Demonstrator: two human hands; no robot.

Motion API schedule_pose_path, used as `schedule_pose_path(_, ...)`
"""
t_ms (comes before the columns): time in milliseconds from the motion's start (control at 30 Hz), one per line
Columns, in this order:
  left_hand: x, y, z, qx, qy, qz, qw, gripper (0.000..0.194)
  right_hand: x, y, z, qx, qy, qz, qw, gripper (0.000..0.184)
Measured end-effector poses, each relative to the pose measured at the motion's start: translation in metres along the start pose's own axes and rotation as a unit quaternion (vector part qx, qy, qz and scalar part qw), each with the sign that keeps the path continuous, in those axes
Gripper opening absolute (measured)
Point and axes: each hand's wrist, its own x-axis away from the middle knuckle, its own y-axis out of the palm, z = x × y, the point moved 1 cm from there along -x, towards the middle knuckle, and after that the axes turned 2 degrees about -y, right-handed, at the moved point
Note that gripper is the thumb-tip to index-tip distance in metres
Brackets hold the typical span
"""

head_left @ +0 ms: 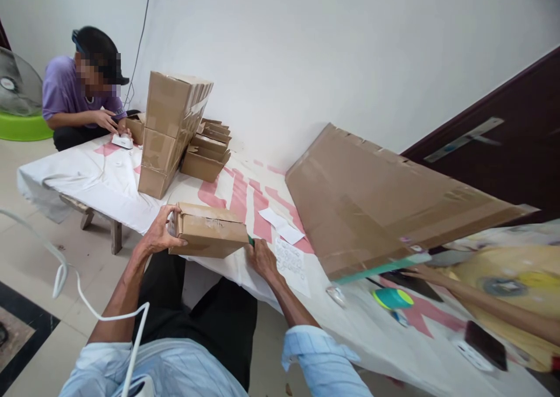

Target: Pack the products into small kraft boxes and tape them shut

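A small brown cardboard box is held at the near edge of the cloth-covered table. My left hand grips its left end, thumb on top and fingers underneath. At the box's right end my right hand is closed around a green tool. Only a short green part of that tool shows, and its kind cannot be made out. Tape and a seam run along the top of the box. To the right of my right hand lies a printed sheet, with a folded white paper beyond it.
Stacked cardboard boxes stand at the left, beside open boxes. A large cardboard panel leans at the right. Across the table a person handles a small white box. Another person's arm reaches in near a teal tape roll.
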Motion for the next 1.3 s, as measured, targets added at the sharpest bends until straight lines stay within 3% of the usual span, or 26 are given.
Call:
schedule_pose_path(67, 0.001, -0.003, 0.001, -0.001, -0.002, 0.0, 1.0, 0.079, -0.005, -0.014, 0.001, -0.067, 0.005, 0.093, 0.993, 0.027)
schedule_pose_path(133, 0.002, -0.005, 0.001, -0.001, -0.001, -0.001, 1.0, 0.079, -0.009, -0.036, -0.003, -0.153, -0.008, 0.194, 0.969, 0.033)
schedule_pose_path(200, 0.003, -0.007, 0.003, -0.002, 0.002, -0.005, 1.0, 0.079, -0.011, -0.065, -0.016, -0.226, -0.046, 0.23, 0.945, 0.039)
schedule_pose_path(333, 0.003, -0.009, 0.008, -0.019, 0.017, -0.016, 1.0, 0.078, -0.005, -0.123, -0.062, -0.334, -0.142, 0.1, 0.926, 0.043)
schedule_pose_path(467, 0.004, -0.01, 0.014, -0.027, 0.036, -0.029, 0.999, 0.081, 0.007, -0.16, -0.111, -0.35, -0.232, 0.018, 0.907, 0.035)
schedule_pose_path(600, 0.005, -0.009, 0.017, -0.035, 0.056, -0.035, 0.997, 0.084, 0.011, -0.173, -0.14, -0.334, -0.298, -0.036, 0.893, 0.031)
schedule_pose_path(867, 0.005, -0.008, 0.018, -0.046, 0.075, -0.04, 0.995, 0.091, 0.003, -0.183, -0.154, -0.296, -0.36, -0.059, 0.883, 0.029)
schedule_pose_path(1300, 0.005, -0.009, 0.023, -0.043, 0.076, -0.044, 0.995, 0.089, -0.008, -0.201, -0.169, -0.148, -0.451, -0.006, 0.88, 0.027)
